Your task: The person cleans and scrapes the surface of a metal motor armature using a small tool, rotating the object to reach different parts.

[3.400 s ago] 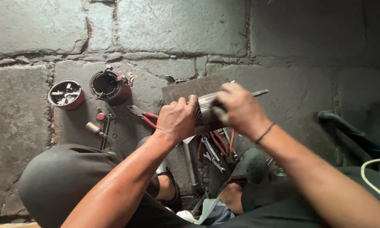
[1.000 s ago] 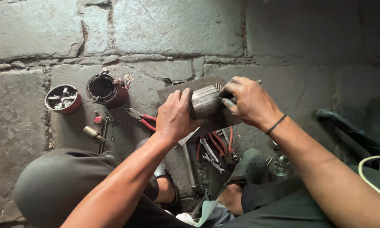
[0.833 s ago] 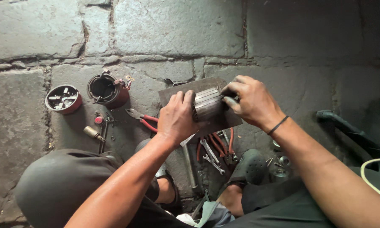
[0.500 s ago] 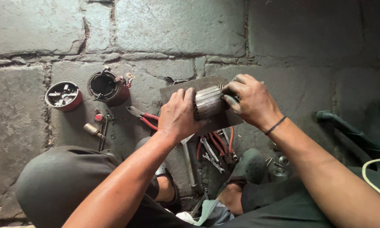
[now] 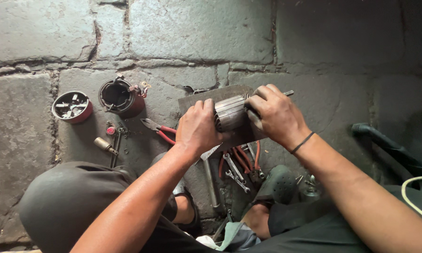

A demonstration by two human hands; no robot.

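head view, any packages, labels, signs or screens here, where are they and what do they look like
None show: no package, label, sign or screen. The only containers are a round red tin of small parts and an open dark cylindrical housing, both on the stone floor at left.
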